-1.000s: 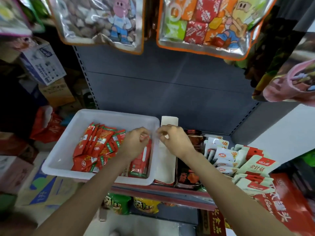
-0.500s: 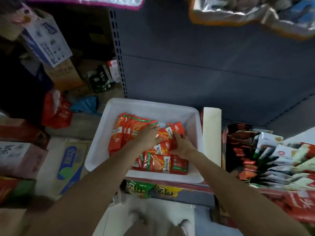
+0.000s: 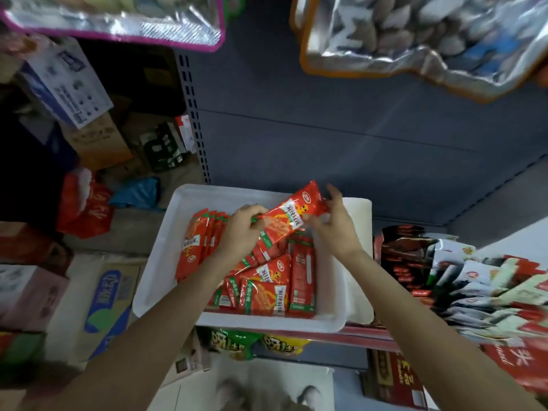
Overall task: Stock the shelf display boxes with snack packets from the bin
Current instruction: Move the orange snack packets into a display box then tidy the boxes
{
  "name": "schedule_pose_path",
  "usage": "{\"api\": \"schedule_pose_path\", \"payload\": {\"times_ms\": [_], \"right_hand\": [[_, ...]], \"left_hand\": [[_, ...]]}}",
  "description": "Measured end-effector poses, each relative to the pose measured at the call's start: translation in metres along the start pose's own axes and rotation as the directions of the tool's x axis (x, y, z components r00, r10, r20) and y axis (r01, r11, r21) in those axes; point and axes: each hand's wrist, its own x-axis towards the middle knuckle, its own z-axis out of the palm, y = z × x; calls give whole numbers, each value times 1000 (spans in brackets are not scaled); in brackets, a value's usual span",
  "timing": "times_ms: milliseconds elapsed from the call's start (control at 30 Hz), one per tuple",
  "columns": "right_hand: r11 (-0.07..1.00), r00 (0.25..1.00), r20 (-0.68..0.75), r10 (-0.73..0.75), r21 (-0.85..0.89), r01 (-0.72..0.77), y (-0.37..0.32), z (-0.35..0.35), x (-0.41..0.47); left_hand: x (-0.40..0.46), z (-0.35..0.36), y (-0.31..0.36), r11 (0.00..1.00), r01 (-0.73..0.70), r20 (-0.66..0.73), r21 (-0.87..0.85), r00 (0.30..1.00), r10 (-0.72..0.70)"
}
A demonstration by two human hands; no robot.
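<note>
Red foil snack packets (image 3: 267, 289) lie heaped in the white plastic bin (image 3: 166, 262); above them, left hand (image 3: 241, 229) and right hand (image 3: 333, 229) each pinch one long red packet (image 3: 289, 219). Pick-up step; next, carry it right to the display boxes (image 3: 397, 256).

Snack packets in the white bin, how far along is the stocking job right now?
Done: the display boxes on the right already hold packets. In hand: the left hand and right hand grip one red packet lifted above the white bin. Left: many red packets remain in the bin.
</note>
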Motion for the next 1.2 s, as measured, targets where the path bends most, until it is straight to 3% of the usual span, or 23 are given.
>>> {"api": "schedule_pose_path", "payload": {"times_ms": [67,200,300,467,633,733,933,1200], "right_hand": [[993,996,-79,29,116,-19,-9,-19,6],[939,998,10,61,337,-60,-20,-65,8],[944,999,-38,-3,329,16,-19,-98,7],[979,979,-176,-98,157,126,-6,-143,17],[945,961,-75,-265,-218,243,4,-151,25],[890,971,64,-230,-389,237,16,-144,36],[750,961,276,-26,-630,202,39,-129,49],[682,947,313,-67,-679,272,44,-123,48]], "left_hand": [[1,2,13,994,38,35,-98,999,-34],[10,27,39,975,69,93,-213,994,-51],[17,53,58,959,81,125,-272,991,-49],[29,90,83,989,83,170,-121,983,-62],[38,110,100,994,108,252,-26,963,-98],[39,117,105,994,111,302,1,947,-106],[41,120,103,993,113,276,33,954,-117],[30,108,97,997,69,173,36,982,-74]]}}
